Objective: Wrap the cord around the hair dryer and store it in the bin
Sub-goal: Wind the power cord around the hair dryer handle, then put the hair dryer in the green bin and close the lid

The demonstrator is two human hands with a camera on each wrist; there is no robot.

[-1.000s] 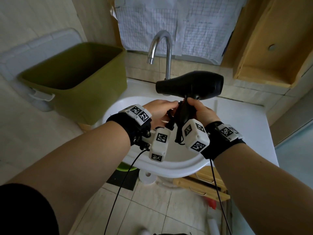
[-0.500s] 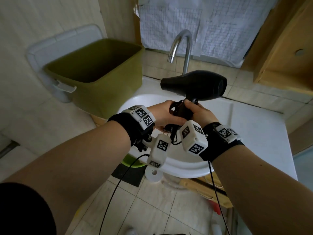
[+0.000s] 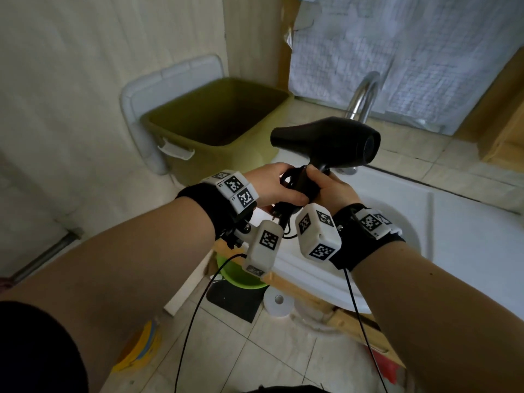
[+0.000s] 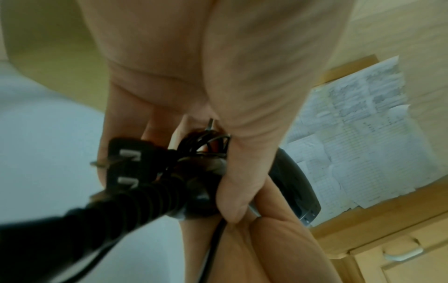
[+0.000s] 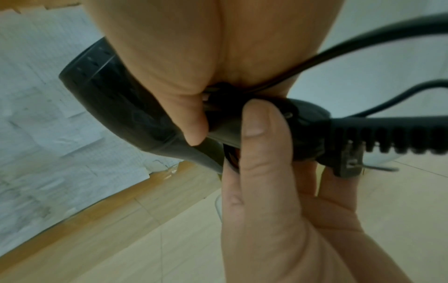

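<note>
The black hair dryer (image 3: 326, 143) is held up over the white sink (image 3: 453, 228), nozzle pointing left toward the olive-green bin (image 3: 175, 131). My left hand (image 3: 273, 188) and right hand (image 3: 330, 188) both grip its handle. The cord (image 4: 208, 141) is coiled round the handle under my left fingers. The plug (image 4: 123, 155) sticks out by the ribbed cord sleeve (image 4: 145, 201). In the right wrist view my right hand (image 5: 189, 114) holds the dryer (image 5: 116, 99) near its body, and the plug (image 5: 349, 160) hangs beside the handle's end. The bin looks empty.
A white lid (image 3: 170, 80) leans on the wall behind the bin. The chrome faucet (image 3: 363, 95) rises just behind the dryer. Under the sink are a green basin (image 3: 238, 276), a wooden frame (image 3: 312, 299) and tiled floor. Thin black sensor wires (image 3: 198, 307) hang from my wrists.
Both hands have carried the dryer to the left, from in front of the faucet toward the bin. My view has turned left with it. The grip looks unchanged.
</note>
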